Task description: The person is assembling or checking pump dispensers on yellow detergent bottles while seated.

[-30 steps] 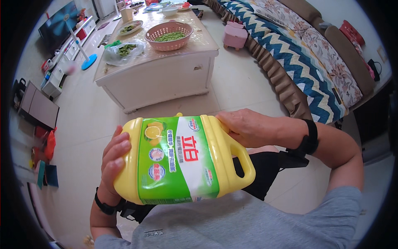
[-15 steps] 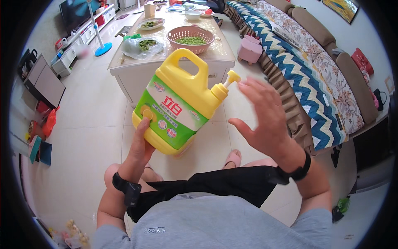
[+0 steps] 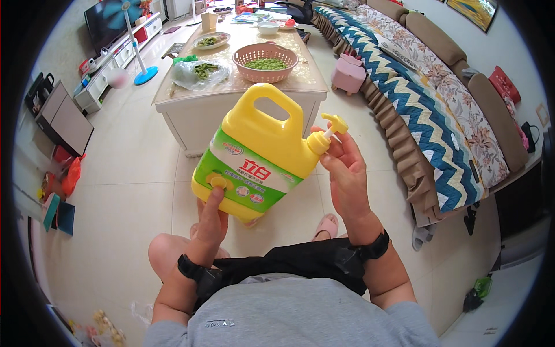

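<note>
While the left hand props the big yellow detergent jug from below, thumb pressed on the green label and fingers clamped around its bottom edge, the right hand cups the pump nozzle at the neck, fingers loosely curled beside and behind it, touching rather than gripping hard. The jug hangs tilted in the air above the person's lap, handle uppermost. By the look of it, the step in hand is working the pump head; the next move would call for a firm pinch on the collar while the left hand keeps the jug from twisting. Beyond stands a low table carrying a pink basket of green beans and a clear plastic bag. A patterned sofa runs along the right. Nothing blocks the hands.
</note>
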Motion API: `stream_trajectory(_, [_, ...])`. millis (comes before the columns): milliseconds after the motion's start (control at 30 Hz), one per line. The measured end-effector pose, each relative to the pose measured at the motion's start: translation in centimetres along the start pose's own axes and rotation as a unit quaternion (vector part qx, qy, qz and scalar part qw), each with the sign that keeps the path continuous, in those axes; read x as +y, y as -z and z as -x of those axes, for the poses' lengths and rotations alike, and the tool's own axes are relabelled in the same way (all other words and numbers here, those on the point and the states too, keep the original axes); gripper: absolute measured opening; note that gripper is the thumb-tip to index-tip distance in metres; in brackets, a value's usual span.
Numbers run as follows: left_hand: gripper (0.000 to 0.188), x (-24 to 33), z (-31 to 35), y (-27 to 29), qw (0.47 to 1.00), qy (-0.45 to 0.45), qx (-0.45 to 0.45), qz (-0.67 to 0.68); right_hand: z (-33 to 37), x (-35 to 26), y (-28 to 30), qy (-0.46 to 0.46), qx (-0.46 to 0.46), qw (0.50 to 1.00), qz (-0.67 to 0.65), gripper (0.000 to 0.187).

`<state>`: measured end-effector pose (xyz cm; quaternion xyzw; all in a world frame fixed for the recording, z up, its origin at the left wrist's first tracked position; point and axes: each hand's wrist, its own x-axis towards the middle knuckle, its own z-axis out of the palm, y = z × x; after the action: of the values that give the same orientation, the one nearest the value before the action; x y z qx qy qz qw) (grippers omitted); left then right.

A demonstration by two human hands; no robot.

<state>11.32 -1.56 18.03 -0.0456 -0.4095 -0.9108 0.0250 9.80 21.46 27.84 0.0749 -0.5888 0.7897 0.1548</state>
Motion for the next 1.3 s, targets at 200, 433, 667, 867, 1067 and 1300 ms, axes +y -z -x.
stream_trajectory(200, [0.050,-0.9,0.2,0.6,1.000,0.010,0.006,-0.006,-0.2,0.5,0.3,-0.032,-0.016,0.995,0.094,0.050])
stream_trajectory(433, [0.051,-1.1,0.3,0.0,0.999,0.041,0.011,0.025,-0.3,0.0,0.6,-0.034,-0.029,0.998,-0.052,0.052])
stream_trajectory(667, [0.054,-1.9,0.5,0.2,0.998,0.059,0.017,0.020,-1.0,0.7,1.3,-0.022,-0.028,0.999,0.032,0.056])
stream_trajectory(867, [0.058,-2.9,0.2,0.1,0.994,0.097,0.025,0.044,-1.0,1.7,1.6,-0.037,-0.022,0.997,0.063,0.055])
stream_trajectory(1067, [0.064,-3.7,0.2,0.6,0.978,0.187,0.009,0.092,-1.7,0.3,2.3,0.043,-0.020,0.999,0.003,0.045])
stream_trajectory(1300, [0.068,-4.8,0.0,1.3,0.966,0.229,-0.029,0.118,-3.2,-2.3,2.9,0.083,-0.019,0.996,-0.008,0.047])
